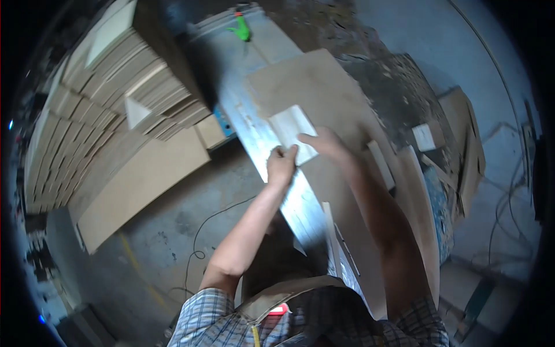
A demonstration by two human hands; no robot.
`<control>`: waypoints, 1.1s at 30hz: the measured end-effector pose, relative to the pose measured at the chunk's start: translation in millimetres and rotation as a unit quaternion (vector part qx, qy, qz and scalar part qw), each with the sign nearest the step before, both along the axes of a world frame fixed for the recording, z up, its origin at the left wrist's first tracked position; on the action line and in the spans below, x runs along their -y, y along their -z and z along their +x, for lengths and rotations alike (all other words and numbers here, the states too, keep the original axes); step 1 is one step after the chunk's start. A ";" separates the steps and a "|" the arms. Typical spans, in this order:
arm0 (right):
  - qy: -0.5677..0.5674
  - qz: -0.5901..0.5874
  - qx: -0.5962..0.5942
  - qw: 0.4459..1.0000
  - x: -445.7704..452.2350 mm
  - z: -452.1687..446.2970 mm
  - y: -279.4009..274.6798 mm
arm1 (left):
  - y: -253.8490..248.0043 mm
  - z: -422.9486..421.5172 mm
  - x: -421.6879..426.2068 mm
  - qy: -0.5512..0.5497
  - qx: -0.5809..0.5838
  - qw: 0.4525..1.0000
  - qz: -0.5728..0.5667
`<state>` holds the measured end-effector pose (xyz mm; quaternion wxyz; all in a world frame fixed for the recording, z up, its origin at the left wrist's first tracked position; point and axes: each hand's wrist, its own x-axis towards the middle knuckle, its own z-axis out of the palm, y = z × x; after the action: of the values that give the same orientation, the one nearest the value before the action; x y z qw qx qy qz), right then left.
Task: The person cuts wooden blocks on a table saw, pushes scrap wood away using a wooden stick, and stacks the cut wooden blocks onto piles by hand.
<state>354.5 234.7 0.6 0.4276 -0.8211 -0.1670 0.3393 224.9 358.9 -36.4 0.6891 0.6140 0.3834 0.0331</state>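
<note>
A small white rectangular panel lies at the edge between a shiny metal strip and a brown board. My left hand is closed at the panel's near left corner, fingers curled and thumb against the edge. From the right, my right hand grips the panel's right edge, its thumb over the top face and its other fingers mostly hidden. Under both hands runs the metal worktop, with the large brown board on its right side.
Stacked boards stand at the left. A bright green tool with an orange tip lies at the table's far end. Thin strips lie near my body. A cable curls on the floor; a white piece sits at right.
</note>
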 end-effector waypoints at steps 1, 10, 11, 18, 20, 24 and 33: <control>0.019 0.004 -0.018 1.000 -0.2 -3.3 2.1 | 15.5 2.3 -4.2 -0.010 0.001 1.000 -0.010; 0.098 0.019 -0.026 0.995 -32.2 -94.5 -35.9 | -22.1 -85.4 -49.8 0.004 0.080 0.957 -0.280; 0.046 0.037 0.003 0.998 -36.0 -105.7 -36.5 | -35.2 -105.9 -60.6 -0.025 0.094 0.952 -0.290; -0.027 0.183 -0.095 0.978 -29.9 -197.9 -60.5 | -91.5 -230.1 -190.7 -0.195 0.175 0.940 -0.219; -0.049 0.166 -0.096 0.980 -14.5 -214.1 -47.1 | -119.3 -232.6 -240.5 -0.247 0.154 0.944 -0.158; -0.017 0.154 -0.148 0.977 14.3 -232.7 -24.5 | -136.9 -197.9 -355.8 -0.216 0.206 0.949 -0.102; 0.045 0.063 -0.129 0.989 56.5 -253.2 -22.6 | -151.8 -82.2 -443.5 -0.116 0.119 0.985 -0.035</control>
<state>101.3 178.2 23.3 0.5116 -0.7485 -0.0948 0.4112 142.7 802.3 115.4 0.7422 0.5326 0.3686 0.1722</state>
